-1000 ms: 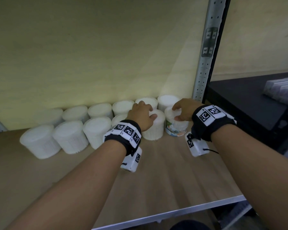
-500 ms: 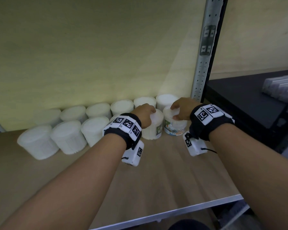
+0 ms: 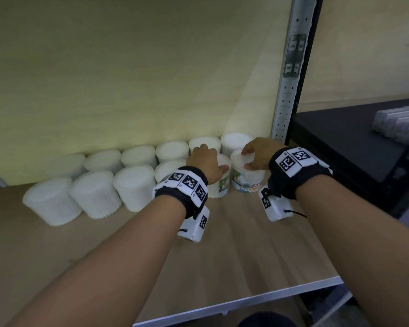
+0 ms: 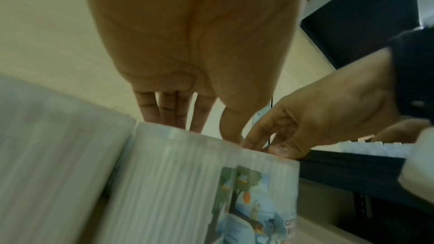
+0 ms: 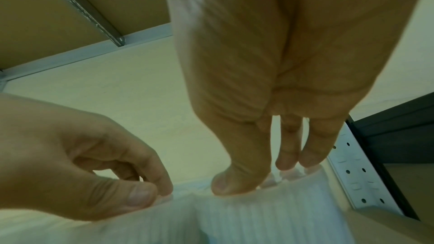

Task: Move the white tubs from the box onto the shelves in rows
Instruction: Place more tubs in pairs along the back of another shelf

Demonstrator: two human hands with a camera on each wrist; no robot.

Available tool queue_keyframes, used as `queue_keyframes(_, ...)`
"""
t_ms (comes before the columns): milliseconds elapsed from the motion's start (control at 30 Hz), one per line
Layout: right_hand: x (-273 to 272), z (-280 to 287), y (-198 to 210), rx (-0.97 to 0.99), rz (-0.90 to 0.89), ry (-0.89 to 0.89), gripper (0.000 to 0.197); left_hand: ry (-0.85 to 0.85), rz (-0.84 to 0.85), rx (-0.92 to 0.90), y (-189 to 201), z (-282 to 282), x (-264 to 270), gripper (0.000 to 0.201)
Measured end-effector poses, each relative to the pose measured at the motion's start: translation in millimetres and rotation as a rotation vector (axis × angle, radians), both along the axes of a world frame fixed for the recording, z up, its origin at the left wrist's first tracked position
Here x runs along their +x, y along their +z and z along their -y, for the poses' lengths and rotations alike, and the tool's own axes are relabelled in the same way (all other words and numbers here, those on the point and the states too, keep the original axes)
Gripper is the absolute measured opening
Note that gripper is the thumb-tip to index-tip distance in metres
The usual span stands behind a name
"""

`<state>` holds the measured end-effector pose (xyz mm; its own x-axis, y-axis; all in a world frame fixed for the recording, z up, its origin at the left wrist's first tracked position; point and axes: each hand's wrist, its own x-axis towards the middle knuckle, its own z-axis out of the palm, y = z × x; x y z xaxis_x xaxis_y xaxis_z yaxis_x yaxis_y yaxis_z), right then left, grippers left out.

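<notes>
White tubs (image 3: 247, 171) stand in two rows on the shelf (image 3: 257, 251); my left hand (image 3: 207, 162) and right hand (image 3: 257, 152) each pinch one's lid rim, probably light, slick plastic.

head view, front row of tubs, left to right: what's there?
Three bare white tubs → partly hidden tub → tub under left hand → labelled tub under right hand.

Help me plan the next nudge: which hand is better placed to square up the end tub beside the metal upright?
Right. The right hand already grips that round white labelled tub by its lid; the left hand holds its neighbour.
</notes>
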<state>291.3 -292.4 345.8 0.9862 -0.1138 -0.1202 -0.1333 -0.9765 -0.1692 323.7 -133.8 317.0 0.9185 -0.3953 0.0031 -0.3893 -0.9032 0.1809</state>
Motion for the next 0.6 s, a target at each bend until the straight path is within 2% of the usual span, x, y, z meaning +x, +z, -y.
queue_keyframes(300,-0.7,-0.7,0.8,-0.004,0.000,0.004,0.053,-0.145,-0.190,-0.007,19.5,-11.7,4.0,0.050)
queue_keyframes(433,-1.9,-0.3,0.6,0.003,0.006,0.002,0.052,-0.175,-0.229,-0.052,21.2,-12.9,2.5,0.058)
queue_keyframes(533,-2.3,0.2,0.4,0.016,0.010,0.002,0.051,-0.094,-0.096,-0.156,17.0,-8.3,-0.2,0.045)
queue_keyframes(600,-2.1,0.2,0.3,0.022,0.013,0.003,0.051,-0.017,-0.012,-0.130,10.2,-4.4,-1.0,0.050)
